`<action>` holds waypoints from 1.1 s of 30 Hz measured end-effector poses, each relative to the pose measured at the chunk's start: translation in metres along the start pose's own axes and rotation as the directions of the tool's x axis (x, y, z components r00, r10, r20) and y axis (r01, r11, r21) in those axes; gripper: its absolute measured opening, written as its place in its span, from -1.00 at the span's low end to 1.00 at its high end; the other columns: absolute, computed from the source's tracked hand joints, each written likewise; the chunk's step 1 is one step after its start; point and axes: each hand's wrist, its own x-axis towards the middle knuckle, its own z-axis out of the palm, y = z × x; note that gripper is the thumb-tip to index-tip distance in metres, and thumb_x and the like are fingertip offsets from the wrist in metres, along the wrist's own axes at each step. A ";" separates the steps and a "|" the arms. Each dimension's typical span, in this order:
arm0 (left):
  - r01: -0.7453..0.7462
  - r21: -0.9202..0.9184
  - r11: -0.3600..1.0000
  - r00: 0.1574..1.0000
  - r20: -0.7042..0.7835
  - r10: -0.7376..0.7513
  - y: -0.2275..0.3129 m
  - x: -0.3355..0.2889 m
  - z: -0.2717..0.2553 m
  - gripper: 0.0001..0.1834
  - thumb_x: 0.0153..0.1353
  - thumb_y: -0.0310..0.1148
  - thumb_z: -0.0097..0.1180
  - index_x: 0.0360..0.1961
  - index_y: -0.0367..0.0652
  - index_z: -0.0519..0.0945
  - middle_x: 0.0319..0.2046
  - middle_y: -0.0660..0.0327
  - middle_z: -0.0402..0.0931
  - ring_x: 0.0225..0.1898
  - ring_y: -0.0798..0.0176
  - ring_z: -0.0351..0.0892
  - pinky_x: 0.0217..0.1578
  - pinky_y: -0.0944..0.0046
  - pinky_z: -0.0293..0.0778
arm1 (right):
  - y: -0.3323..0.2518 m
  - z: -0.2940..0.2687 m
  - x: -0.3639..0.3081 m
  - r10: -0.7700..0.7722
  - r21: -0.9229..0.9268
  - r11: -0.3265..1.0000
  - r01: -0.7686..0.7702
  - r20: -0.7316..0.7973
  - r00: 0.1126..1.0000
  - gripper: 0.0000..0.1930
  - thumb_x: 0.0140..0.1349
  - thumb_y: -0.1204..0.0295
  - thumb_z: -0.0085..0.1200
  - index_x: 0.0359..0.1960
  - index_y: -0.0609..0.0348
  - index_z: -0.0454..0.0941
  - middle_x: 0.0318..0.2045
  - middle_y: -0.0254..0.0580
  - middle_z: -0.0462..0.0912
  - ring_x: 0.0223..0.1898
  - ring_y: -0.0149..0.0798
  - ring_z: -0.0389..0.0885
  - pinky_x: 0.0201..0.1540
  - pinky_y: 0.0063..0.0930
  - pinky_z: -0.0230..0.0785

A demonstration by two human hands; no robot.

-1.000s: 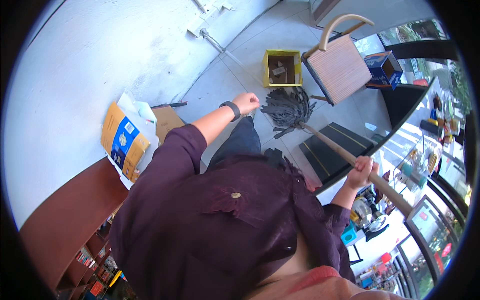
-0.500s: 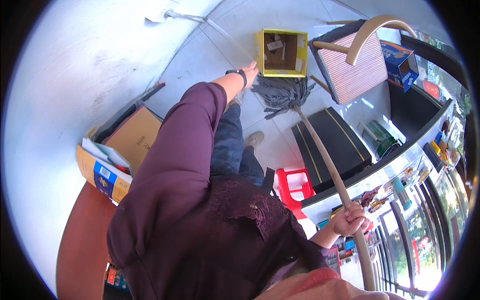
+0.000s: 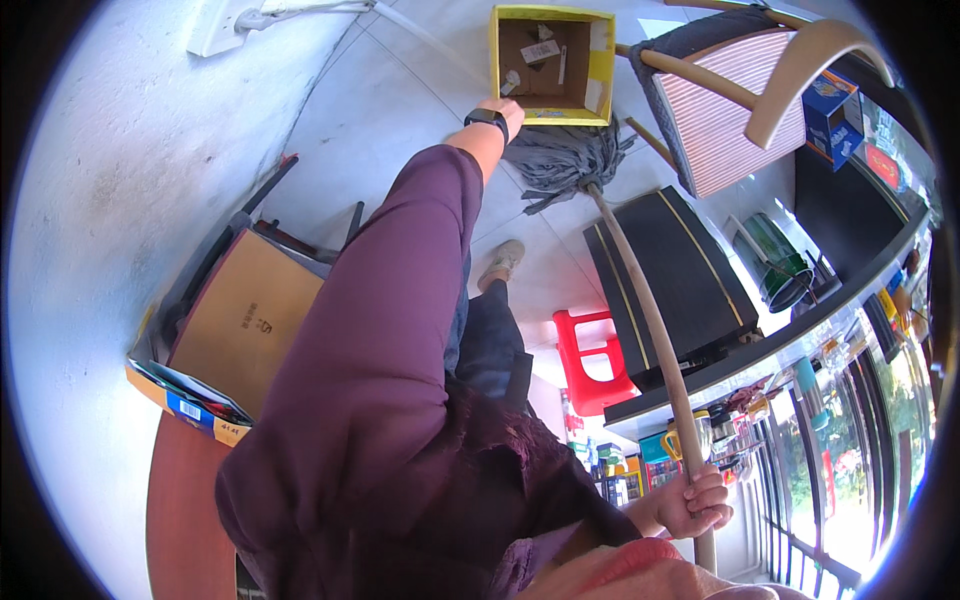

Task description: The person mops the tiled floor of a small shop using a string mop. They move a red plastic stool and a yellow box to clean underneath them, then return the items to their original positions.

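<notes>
A yellow-edged cardboard box [image 3: 603,70], its top uncovered, stands on the floor ahead with a few scraps inside. My left hand [image 3: 505,115], a dark watch on its wrist, is at the box's near left corner. Its fingers appear closed on the rim, though their tips are partly hidden. At the lower right my right hand [image 3: 693,503] is wrapped round the wooden handle of a mop [image 3: 640,285]. The handle slants away from me to the grey cloth-strip mop head [image 3: 570,165], which lies on the floor against the box's near side.
A striped-seat chair [image 3: 735,115] stands right of the box, with a blue carton [image 3: 832,118] beyond. Near the handle are a black box [image 3: 680,280], a red stool [image 3: 598,365] and a green bin [image 3: 775,260]. A cluttered counter curves along the right. Left, a folder-filled carton [image 3: 245,310] adjoins the wall.
My left hand has shifted from beside the box to its near corner. The view has moved, and the box looks larger. My right hand keeps its hold on the mop handle.
</notes>
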 end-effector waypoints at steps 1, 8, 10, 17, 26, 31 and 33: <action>-0.022 -0.029 0.999 1.000 -0.013 0.022 -0.011 0.001 0.001 -0.68 0.16 -0.43 -0.13 -0.11 -0.23 0.57 -0.08 -0.03 0.54 -0.06 -0.07 0.55 -0.10 0.03 0.49 | 0.001 0.001 0.002 -0.021 -0.037 0.999 0.022 0.019 1.000 -0.73 0.26 0.38 -0.17 -0.62 0.02 0.19 -0.76 -0.47 0.10 -0.68 -0.48 0.12 -0.46 -0.49 0.11; -0.110 0.155 0.982 0.892 -0.420 0.166 -0.121 -0.092 0.074 -0.80 0.15 -0.40 -0.07 -0.39 -0.15 0.62 -0.23 0.13 0.55 -0.07 0.03 0.50 -0.10 0.13 0.48 | 0.000 0.008 0.020 0.032 0.029 0.999 -0.033 0.025 0.999 -0.66 0.20 0.45 -0.11 -0.71 -0.04 0.10 -0.76 -0.42 0.07 -0.68 -0.47 0.06 -0.45 -0.49 0.07; 0.007 -0.121 0.993 0.820 -0.567 -0.075 -0.147 -0.135 0.104 -0.81 0.14 -0.33 0.02 -0.30 -0.16 0.60 -0.21 0.18 0.55 -0.07 0.06 0.50 -0.08 0.12 0.48 | 0.002 0.011 0.024 0.015 0.034 0.999 -0.017 0.059 0.998 -0.68 0.21 0.47 -0.16 -0.71 -0.02 0.11 -0.76 -0.43 0.06 -0.68 -0.47 0.08 -0.46 -0.50 0.06; 0.379 -0.377 0.845 0.724 -0.447 -0.525 -0.209 -0.199 0.172 -0.77 0.21 -0.27 0.03 -0.22 -0.17 0.56 -0.10 0.09 0.50 -0.10 -0.05 0.51 -0.12 0.06 0.48 | 0.005 0.032 0.037 0.018 0.035 0.999 -0.024 0.155 0.988 -0.66 0.25 0.47 -0.17 -0.69 -0.04 0.09 -0.76 -0.42 0.05 -0.69 -0.49 0.04 -0.49 -0.49 0.01; 0.685 -0.086 0.723 0.728 0.102 -0.678 -0.241 -0.188 0.199 -0.61 0.18 -0.36 -0.02 0.06 -0.10 0.47 0.16 0.09 0.32 0.19 0.03 0.32 0.13 0.09 0.33 | 0.008 0.045 0.040 -0.013 0.019 1.000 0.008 0.232 0.973 -0.67 0.22 0.51 -0.22 -0.71 -0.02 0.10 -0.76 -0.43 0.06 -0.69 -0.48 0.05 -0.48 -0.49 0.03; 0.728 -0.134 0.672 0.684 0.207 -0.699 -0.244 -0.193 0.198 -0.58 0.14 -0.34 0.06 0.06 -0.12 0.47 0.18 0.00 0.25 0.18 -0.02 0.32 0.14 0.00 0.33 | 0.012 0.037 0.038 -0.040 0.092 0.995 0.022 0.200 0.979 -0.72 0.09 0.61 -0.26 -0.74 0.01 0.10 -0.78 -0.40 0.07 -0.71 -0.47 0.06 -0.50 -0.50 0.03; 0.800 -0.271 0.535 0.587 0.170 -0.792 -0.238 -0.197 0.194 -0.58 0.13 -0.35 0.06 0.06 -0.14 0.47 0.16 -0.04 0.26 0.18 -0.05 0.33 0.13 0.07 0.35 | 0.013 0.030 0.036 -0.053 0.113 0.993 0.031 0.196 0.979 -0.72 0.09 0.61 -0.25 -0.73 0.01 0.10 -0.78 -0.41 0.07 -0.71 -0.47 0.06 -0.51 -0.50 0.01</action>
